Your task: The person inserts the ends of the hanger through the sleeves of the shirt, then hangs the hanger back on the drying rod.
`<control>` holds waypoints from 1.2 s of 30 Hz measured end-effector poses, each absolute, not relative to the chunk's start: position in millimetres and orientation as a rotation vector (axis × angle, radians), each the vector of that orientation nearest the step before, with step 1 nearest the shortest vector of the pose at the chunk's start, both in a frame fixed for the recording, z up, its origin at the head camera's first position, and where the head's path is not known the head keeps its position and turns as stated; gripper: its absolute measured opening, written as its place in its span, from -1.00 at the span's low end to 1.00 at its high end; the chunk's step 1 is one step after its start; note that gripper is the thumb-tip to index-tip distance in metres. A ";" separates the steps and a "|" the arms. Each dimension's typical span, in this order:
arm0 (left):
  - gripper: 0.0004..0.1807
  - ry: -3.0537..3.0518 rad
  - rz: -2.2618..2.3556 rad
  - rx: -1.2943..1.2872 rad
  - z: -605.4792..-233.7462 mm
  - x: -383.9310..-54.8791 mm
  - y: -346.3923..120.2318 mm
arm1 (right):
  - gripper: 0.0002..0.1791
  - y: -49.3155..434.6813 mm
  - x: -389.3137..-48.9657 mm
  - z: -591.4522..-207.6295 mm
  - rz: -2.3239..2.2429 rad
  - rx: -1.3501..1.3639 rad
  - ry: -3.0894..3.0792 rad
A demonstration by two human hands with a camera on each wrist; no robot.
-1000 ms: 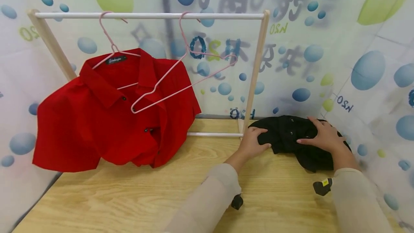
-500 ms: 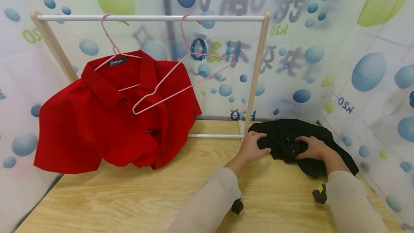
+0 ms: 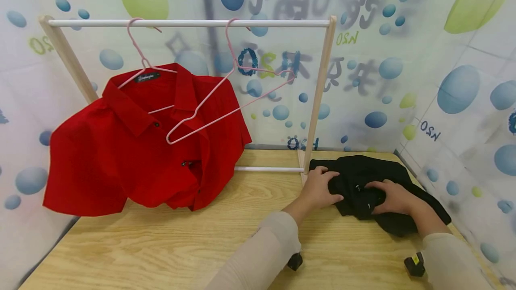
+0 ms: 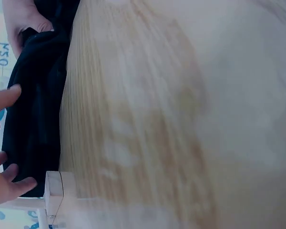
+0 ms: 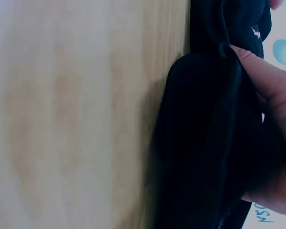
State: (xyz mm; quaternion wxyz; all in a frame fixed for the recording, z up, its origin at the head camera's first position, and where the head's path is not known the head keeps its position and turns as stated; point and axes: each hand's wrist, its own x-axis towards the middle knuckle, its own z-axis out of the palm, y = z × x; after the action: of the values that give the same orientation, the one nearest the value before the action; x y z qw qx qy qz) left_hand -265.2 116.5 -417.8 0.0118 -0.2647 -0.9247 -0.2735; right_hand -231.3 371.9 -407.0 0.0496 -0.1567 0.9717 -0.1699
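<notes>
A bunched black shirt (image 3: 363,169) with small shiny fastenings lies on the table at the right. My right hand (image 3: 397,198) pinches a fold of it between thumb and fingers. In the right wrist view, the thumb (image 5: 262,71) presses on the dark cloth. At the shirt's left end is my left hand (image 3: 320,187), its fingers spread over the cloth. The left wrist view shows these fingers (image 4: 9,98) apart, with the shirt (image 4: 35,109) just past their tips.
A rack with a white bar (image 3: 189,23) and wooden posts stands on the table (image 3: 161,245). From it hang a red shirt (image 3: 88,155) on one pink hanger and a bare pink hanger (image 3: 209,123). Patterned curtain walls (image 3: 463,147) close in behind and at the right.
My right hand has shifted left and down from the shirt's right part and taken hold of a fold. The shirt has been drawn nearer. My left hand has moved slightly right.
</notes>
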 end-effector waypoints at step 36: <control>-0.17 -3.010 -1.130 -0.886 -400.4 -263.1 108.8 | 0.03 446.9 -176.0 -369.3 -0.783 -0.074 2.952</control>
State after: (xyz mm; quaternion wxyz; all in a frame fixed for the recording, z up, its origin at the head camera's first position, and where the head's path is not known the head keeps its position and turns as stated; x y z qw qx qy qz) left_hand -263.1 108.8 -400.4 -0.0968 -0.2644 -0.8983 -0.3373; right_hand -176.0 446.9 -369.3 0.0435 -0.0242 0.9654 -0.2561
